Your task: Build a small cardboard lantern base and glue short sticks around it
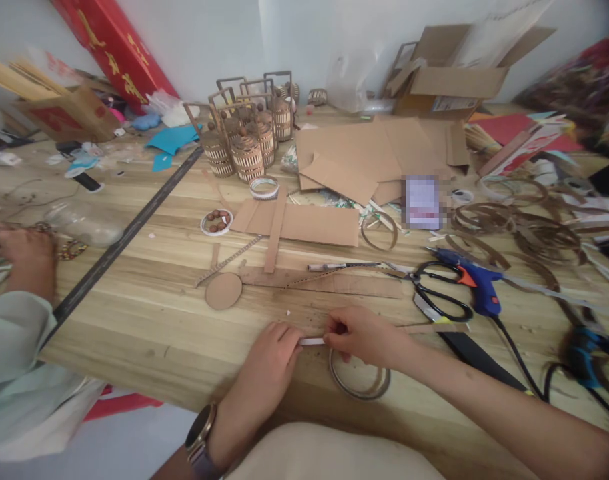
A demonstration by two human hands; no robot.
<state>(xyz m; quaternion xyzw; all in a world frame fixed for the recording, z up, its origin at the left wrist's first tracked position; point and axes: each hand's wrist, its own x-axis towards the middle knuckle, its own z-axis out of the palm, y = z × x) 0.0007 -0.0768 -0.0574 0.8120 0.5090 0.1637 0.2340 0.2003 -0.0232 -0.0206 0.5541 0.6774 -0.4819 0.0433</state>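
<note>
A short, narrow white strip (313, 341) stretches between my hands, low over the table's near edge. My left hand (277, 350), with a watch on its wrist, has its fingers together on the strip's left end. At the other end, the thumb and fingers of my right hand (357, 333) pinch the strip. Just below my right hand a thin brown ring (360, 393) lies on the table, partly hidden by that hand. Beyond my hands are a cardboard disc (223, 291) and a long flat cardboard strip (324, 283).
Black-handled scissors (441, 293) and a blue glue gun (484, 287) lie at right, its cord trailing forward. Small woven baskets (247, 157) stand behind cardboard sheets (349, 153). Brown strip coils (524, 233) spread at far right. At left is another person's hand (29, 257).
</note>
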